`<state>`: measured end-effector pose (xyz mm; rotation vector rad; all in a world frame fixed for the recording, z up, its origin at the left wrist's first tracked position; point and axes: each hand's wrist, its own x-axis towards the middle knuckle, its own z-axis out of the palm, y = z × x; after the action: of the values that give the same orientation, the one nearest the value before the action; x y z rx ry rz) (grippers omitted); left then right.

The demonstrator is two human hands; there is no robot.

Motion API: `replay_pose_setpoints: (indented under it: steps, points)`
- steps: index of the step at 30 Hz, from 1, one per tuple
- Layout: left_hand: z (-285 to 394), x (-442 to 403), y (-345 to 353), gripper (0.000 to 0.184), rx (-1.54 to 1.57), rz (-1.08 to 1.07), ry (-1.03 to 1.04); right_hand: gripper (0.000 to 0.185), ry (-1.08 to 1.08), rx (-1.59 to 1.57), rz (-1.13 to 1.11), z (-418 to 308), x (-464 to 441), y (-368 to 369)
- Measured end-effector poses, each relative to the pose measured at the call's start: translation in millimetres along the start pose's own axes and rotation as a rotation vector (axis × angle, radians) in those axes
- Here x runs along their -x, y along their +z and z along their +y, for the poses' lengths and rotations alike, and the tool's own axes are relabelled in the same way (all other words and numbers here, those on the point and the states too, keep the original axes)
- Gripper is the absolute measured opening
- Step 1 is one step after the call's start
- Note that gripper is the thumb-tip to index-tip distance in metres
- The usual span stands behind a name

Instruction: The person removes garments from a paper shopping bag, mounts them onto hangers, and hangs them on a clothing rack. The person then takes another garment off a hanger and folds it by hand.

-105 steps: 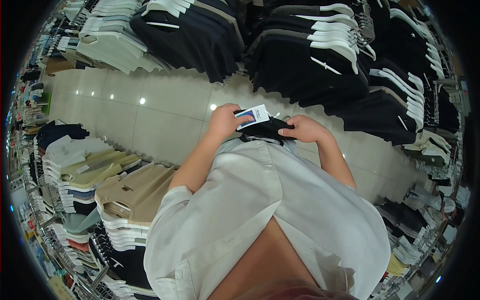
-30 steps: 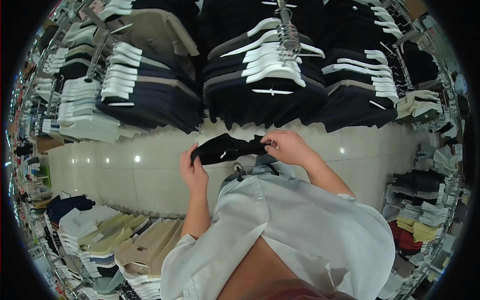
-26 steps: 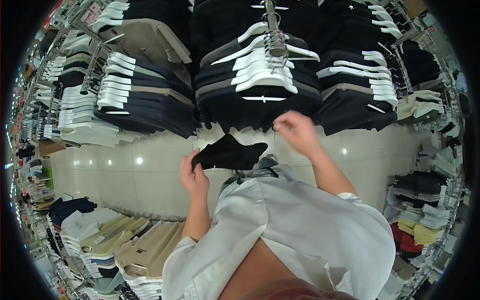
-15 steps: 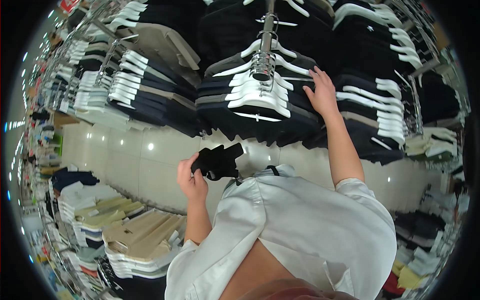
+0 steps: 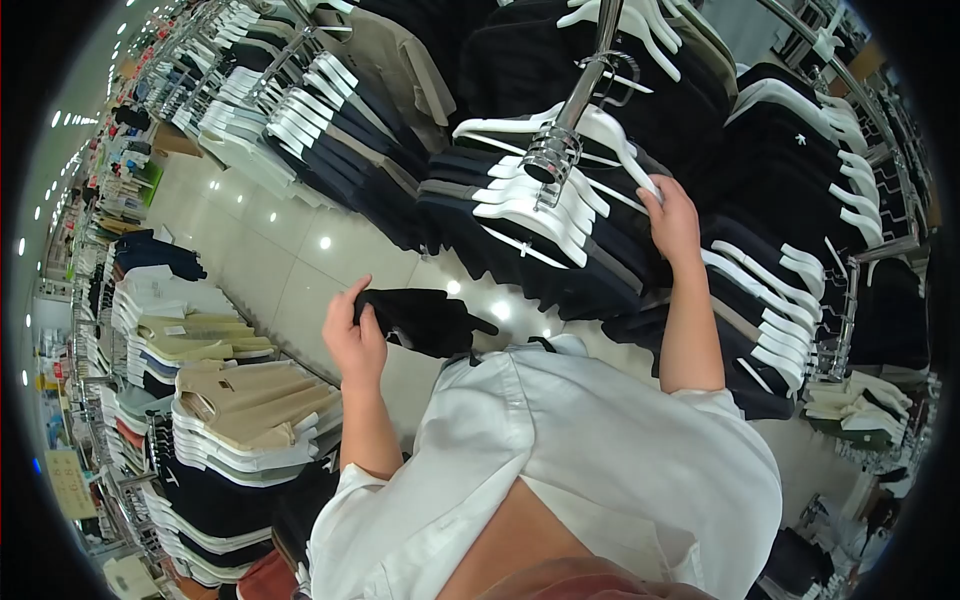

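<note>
My left hand is closed on a limp black fabric item, held out over the floor in front of my waist; its exact kind is unclear. My right hand pinches the right end of a white clothes hanger on the central rack. Dark garments sit behind and under this hanger. Nearer to me on the same metal rail, several white hangers carry navy, black and grey garments. Metal rings cluster at the rail's front end.
Black garments on white hangers crowd the right side. At the left hang navy garments and a taupe one. Behind my left arm are beige shirts. Glossy tiled floor runs between the racks.
My right hand has gone from resting by the garments to gripping the hanger's end. The black item has shifted left and stretched out lengthwise. The view has turned and tilted.
</note>
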<state>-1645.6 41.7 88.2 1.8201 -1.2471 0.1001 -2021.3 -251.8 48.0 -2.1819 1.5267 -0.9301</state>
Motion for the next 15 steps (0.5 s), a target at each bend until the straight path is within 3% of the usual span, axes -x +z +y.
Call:
replay_pose_setpoints:
  steps: [9,12,15]
  points:
    - [20.7,-30.9,14.7,0.023,-0.054,0.008,-0.029,0.03,0.326,-0.27,0.124,16.7,71.7,-88.0]
    - [24.1,-43.0,16.3,0.022,-0.063,0.041,0.031,0.028,0.29,-0.203,0.248,29.5,106.0,-118.3]
    - [27.5,-49.0,16.3,0.02,-0.046,0.024,-0.035,0.032,0.322,-0.229,0.488,41.9,137.0,-134.0]
